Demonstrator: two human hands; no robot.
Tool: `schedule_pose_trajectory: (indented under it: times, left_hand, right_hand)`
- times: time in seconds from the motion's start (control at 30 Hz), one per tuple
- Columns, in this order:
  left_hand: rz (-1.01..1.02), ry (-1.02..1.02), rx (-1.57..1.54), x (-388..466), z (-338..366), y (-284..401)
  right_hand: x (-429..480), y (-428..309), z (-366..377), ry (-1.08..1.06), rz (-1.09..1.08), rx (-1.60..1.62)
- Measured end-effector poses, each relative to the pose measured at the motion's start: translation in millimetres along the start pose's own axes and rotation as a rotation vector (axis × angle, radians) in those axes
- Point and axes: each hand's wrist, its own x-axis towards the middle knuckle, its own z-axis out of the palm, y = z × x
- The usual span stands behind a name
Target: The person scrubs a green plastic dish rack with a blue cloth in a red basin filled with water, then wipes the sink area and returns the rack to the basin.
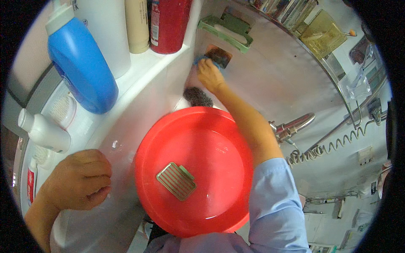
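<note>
My right hand [210,75] presses a blue cloth [200,59] against the wall, beside a dark rectangular patch [219,56] and below a green soap holder [225,33] with a pale bar in it. My left hand [83,180] is loosely curled near the white ledge at the left; its palm side is hidden, so whether it holds anything does not show. Between my arms stands a red plastic basin [148,202] with water in it. A green slatted soap tray [176,181] lies in the basin, left of its middle. Behind the basin's far rim is a dark mesh scrubber [198,97].
The left ledge holds a blue bottle [83,66], a white bottle [47,131], brushes, a toothpaste tube [31,182] and tall containers, one of them red [171,25]. A metal faucet [294,125] and a coiled hose [329,145] are at the right. A shelf with clutter runs along the upper right.
</note>
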Motion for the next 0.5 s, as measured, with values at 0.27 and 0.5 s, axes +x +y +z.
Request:
schedule_pose_trajectory:
  times: [0.27,0.5]
  left_hand:
    - [-0.038,-0.029,0.041,-4,-4,9]
    - [0.007,0.0,0.027,-6,-2,4]
  right_hand:
    - [0,-23,19,0.124,-0.011,-0.017]
    - [-42,-20,27,-0.044,0.039,0.216]
